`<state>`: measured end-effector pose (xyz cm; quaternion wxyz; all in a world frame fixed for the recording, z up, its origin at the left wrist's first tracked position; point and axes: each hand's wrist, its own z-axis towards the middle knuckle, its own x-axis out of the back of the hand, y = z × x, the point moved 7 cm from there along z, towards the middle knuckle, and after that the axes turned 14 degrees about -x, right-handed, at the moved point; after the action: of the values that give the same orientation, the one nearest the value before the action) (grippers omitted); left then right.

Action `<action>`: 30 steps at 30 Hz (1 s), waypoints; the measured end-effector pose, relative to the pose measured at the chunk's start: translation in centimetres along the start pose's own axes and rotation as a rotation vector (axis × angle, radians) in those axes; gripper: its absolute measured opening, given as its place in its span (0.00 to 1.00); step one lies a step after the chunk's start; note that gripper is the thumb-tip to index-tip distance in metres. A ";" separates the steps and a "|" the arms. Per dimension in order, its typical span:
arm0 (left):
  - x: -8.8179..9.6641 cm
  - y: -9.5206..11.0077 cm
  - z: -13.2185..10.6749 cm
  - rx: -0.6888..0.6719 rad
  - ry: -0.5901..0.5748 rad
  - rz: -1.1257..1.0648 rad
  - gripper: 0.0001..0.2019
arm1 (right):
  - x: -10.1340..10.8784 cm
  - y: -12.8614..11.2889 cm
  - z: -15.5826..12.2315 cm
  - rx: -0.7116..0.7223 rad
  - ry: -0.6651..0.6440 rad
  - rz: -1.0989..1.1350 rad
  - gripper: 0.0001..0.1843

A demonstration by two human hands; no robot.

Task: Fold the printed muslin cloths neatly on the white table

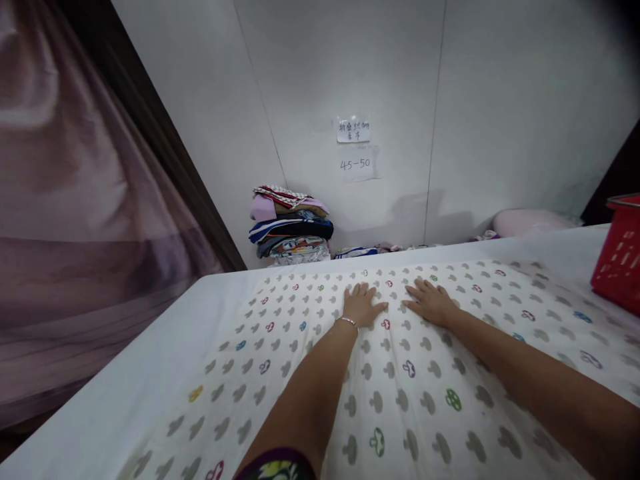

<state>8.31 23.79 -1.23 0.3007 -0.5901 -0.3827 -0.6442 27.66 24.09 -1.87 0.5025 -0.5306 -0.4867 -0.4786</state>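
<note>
Left hand (361,307) and right hand (429,301) lie spread on a white cloth printed with grey and coloured mushrooms (387,347)

The mushroom-print cloth is laid out over a white-topped table (95,407), covering its middle and running towards the right, with a bare strip of tabletop along the left and the far side. Faint creases run lengthwise through the fabric.

Both hands rest palm down near the cloth's far edge, side by side with a small gap between them. The fingers of each are fanned out, and neither is gripping anything; the grip is released on both sides. A thin silver-coloured bracelet (350,323) circles the left wrist, and a dark, patterned sleeve edge (275,465) shows lower on that arm.

At the right stands a red plastic basket with slotted sides (620,253). Beyond the table's far edge, a stack of folded, multicoloured fabrics (291,227) rises against a pale panelled wall (400,73), its base hidden. Above, the wall bears a white paper with handwritten Chinese characters (353,129) and, below it, a white paper marked "45-50" (359,164). A shiny pinkish-mauve curtain (90,220) hangs at the left.
</note>
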 end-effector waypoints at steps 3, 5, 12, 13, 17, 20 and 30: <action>0.1 -1.0 1.5 0.058 -0.009 -0.007 0.37 | 0.3 -1.3 2.0 -0.056 0.014 0.010 0.35; 0.1 -1.4 2.0 0.076 0.016 -0.023 0.35 | 0.1 -3.1 2.7 0.002 0.011 0.038 0.36; 0.4 -2.8 3.7 0.102 0.070 -0.056 0.26 | -0.5 -7.2 5.5 0.136 -0.026 0.072 0.32; 0.5 -3.1 3.9 0.122 0.056 -0.064 0.26 | -0.5 -7.3 6.0 0.123 -0.024 0.074 0.32; 1.0 -2.9 3.9 0.123 0.057 -0.074 0.27 | -0.3 -7.5 6.2 0.053 0.007 0.090 0.32; 1.2 -1.4 1.9 0.018 0.089 -0.043 0.28 | -0.1 -6.3 4.4 0.043 0.023 0.114 0.32; 0.5 -2.1 -5.7 -0.002 0.040 0.014 0.33 | 0.5 9.8 0.9 -0.179 0.008 0.056 0.33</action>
<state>3.52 20.09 -1.13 0.3124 -0.5800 -0.3717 -0.6541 37.48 24.84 -2.02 0.4681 -0.5849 -0.4250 -0.5081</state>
